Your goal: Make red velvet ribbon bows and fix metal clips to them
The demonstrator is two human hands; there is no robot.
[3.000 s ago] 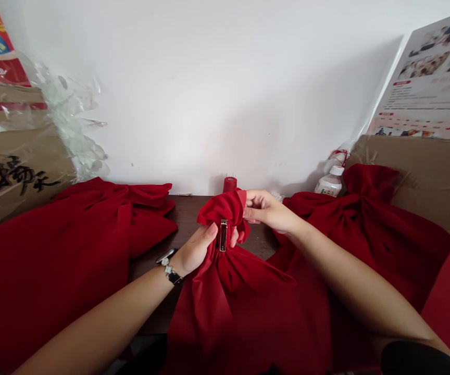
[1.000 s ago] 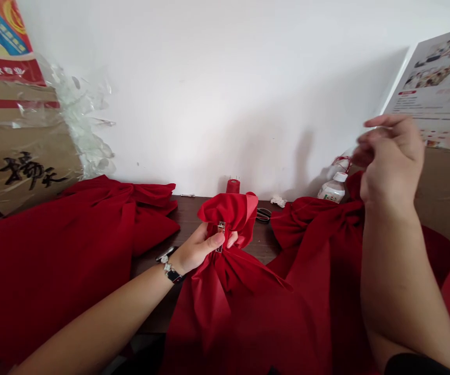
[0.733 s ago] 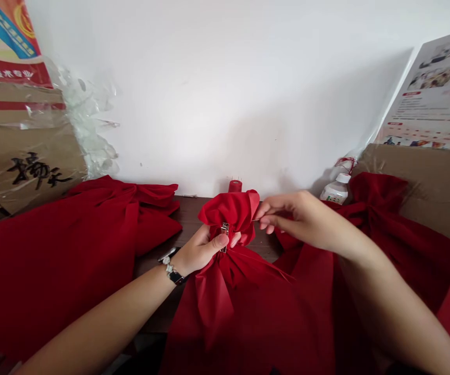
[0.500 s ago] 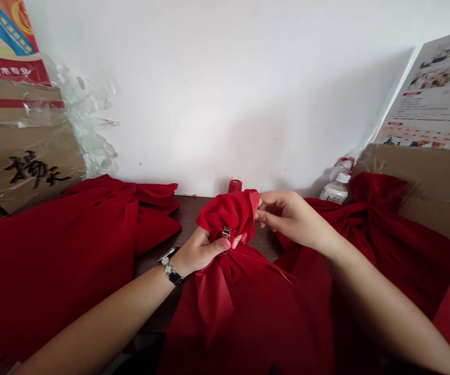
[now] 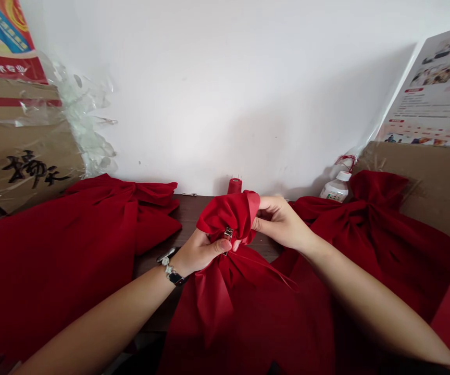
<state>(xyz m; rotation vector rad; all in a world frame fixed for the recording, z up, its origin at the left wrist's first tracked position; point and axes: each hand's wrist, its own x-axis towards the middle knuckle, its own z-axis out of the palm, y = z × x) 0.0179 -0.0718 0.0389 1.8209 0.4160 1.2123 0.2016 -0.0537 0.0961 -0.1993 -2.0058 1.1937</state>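
Gathered red cloth (image 5: 225,211) puffs up in a rosette in front of me, its long tails spreading down toward my lap. My left hand (image 5: 205,250) is closed round the neck of the bunch, the thumb pressing near a small metal clasp-like piece (image 5: 228,233). At the rosette's right edge, my right hand (image 5: 277,219) pinches the cloth between thumb and fingers; some of its fingertips are hidden behind the folds. A thin red strip (image 5: 283,278) runs out from below the knot to the right.
Behind the bunch stands a red thread spool (image 5: 235,185) with pins in its top. More red cloth (image 5: 84,250) lies on the left, and a knotted red cloth (image 5: 369,208) on the right. A white-capped bottle (image 5: 335,188) stands by the wall. Cardboard (image 5: 22,140) flanks the dark table (image 5: 189,213).
My right hand has shifted slightly left and down along the rosette's edge, fingers closer to the folds. My left hand keeps its hold; the metal piece shows a little more.
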